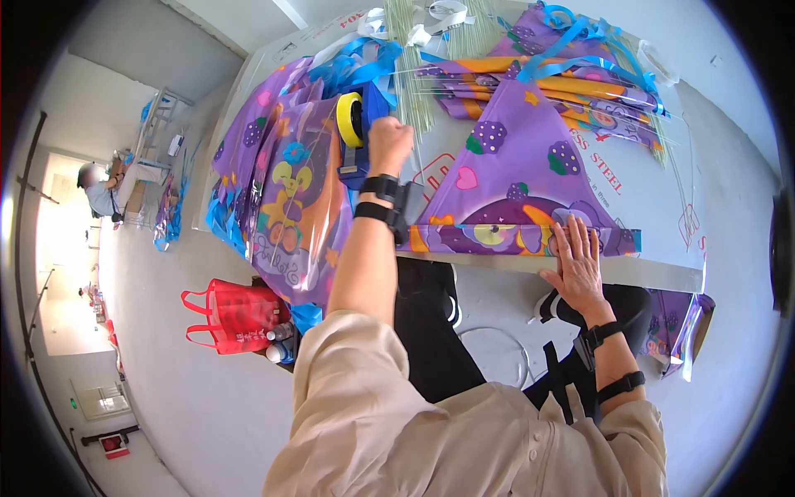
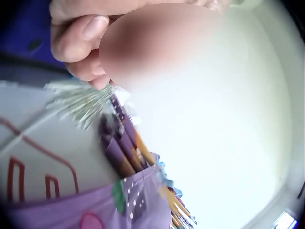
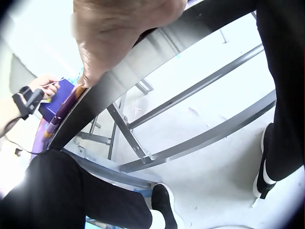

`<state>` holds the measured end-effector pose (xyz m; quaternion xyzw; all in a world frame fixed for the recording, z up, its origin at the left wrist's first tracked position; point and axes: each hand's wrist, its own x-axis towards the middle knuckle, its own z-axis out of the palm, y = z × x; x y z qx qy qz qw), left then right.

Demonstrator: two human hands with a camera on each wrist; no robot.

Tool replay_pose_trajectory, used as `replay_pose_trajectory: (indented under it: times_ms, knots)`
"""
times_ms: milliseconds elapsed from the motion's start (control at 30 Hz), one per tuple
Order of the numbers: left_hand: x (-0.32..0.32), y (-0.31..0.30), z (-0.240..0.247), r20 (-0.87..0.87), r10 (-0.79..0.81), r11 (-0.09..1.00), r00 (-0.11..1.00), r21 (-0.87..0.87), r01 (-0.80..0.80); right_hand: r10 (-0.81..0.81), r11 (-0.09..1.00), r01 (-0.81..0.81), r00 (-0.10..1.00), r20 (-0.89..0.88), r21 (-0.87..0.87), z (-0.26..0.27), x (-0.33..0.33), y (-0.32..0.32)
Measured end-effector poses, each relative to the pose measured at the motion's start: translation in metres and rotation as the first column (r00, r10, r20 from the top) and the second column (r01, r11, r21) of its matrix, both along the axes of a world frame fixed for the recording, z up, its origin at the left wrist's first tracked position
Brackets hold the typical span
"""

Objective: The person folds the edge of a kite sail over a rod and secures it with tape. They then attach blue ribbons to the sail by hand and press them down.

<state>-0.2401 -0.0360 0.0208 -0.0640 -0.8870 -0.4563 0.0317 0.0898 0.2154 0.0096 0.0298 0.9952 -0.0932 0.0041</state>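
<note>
In the head view a purple triangular printed plastic sheet lies on the table, its near edge folded into a band. My right hand rests flat on that band, fingers spread, near the table edge. Left of the sheet stands a blue tape dispenser with a yellow roll. My left hand is at the dispenser's right side, fingers curled. From its fingertips a thin strip of tape shows toward the dispenser in the right wrist view. Part of the left wrist view is blurred.
Stacked purple printed sheets with blue ribbons hang over the table's left edge. More folded sheets lie at the back right. Thin pale rods lie at the back. A red bag stands on the floor; another person sits far left.
</note>
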Motion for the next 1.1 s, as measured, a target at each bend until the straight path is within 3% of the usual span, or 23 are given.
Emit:
replay_pose_trajectory:
  times_ms: [133,167,200,267,333,367,433,467,600,700,733,800,867,1100]
  knots:
    - [0.022,-0.029,0.067,-0.124,-0.039,0.929,0.992,-0.370,-0.010,0.021,1.000,-0.021,0.999,-0.033,-0.023,-0.001,0.002,0.002]
    - [0.035,-0.037,0.082,-0.304,-0.067,0.877,0.950,-0.472,-0.089,0.020,1.000,-0.021,0.999,-0.050,-0.015,-0.004,0.003,0.003]
    - [0.043,-0.048,0.093,-0.321,-0.079,0.849,0.944,-0.518,-0.105,0.022,1.000,-0.023,0.999,-0.040,-0.019,-0.005,0.002,0.003]
    - [0.065,-0.071,0.104,-0.574,-0.025,0.943,0.819,-0.286,-0.172,0.019,1.000,-0.020,0.998,-0.068,-0.017,-0.009,0.004,0.004]
    - [0.115,-0.067,0.143,-0.456,0.032,0.987,0.890,-0.124,-0.099,0.021,1.000,-0.022,0.997,-0.071,-0.018,-0.012,0.007,0.005]
    - [0.127,-0.072,0.141,-0.444,0.029,0.987,0.896,-0.129,-0.096,0.021,0.999,-0.023,0.997,-0.071,-0.030,-0.013,0.011,0.004]
    - [0.138,-0.083,0.135,-0.318,-0.252,0.965,0.914,-0.159,0.211,0.031,0.997,-0.037,0.995,-0.100,-0.062,-0.012,0.005,0.008]
    - [0.141,-0.087,0.122,-0.207,-0.321,0.947,0.924,-0.069,0.314,0.024,0.998,-0.030,0.995,-0.092,-0.060,-0.013,0.004,0.010]
    - [0.157,-0.069,0.070,-0.120,-0.598,0.796,0.792,-0.202,0.570,0.003,0.985,-0.035,0.983,-0.184,-0.171,-0.019,0.006,0.015]
    - [0.155,-0.062,0.034,-0.009,-0.659,0.726,0.752,-0.271,0.633,-0.007,0.952,-0.107,0.930,-0.366,-0.288,-0.025,0.008,0.021]
    - [0.153,-0.062,0.025,0.017,-0.679,0.692,0.734,-0.322,0.647,-0.021,0.956,-0.087,0.933,-0.360,-0.280,-0.027,0.008,0.022]
    - [0.152,-0.064,0.009,-0.001,-0.697,0.687,0.717,-0.286,0.668,-0.053,0.897,-0.120,0.927,-0.372,-0.426,-0.029,0.010,0.024]
    - [0.148,-0.070,0.000,0.000,-0.696,0.664,0.718,-0.378,0.645,-0.085,0.899,-0.102,0.913,-0.399,-0.425,-0.025,0.011,0.022]
    - [0.144,-0.075,0.011,-0.037,-0.736,0.587,0.676,-0.532,0.610,-0.220,0.852,0.011,0.915,-0.338,-0.523,-0.022,0.013,0.019]
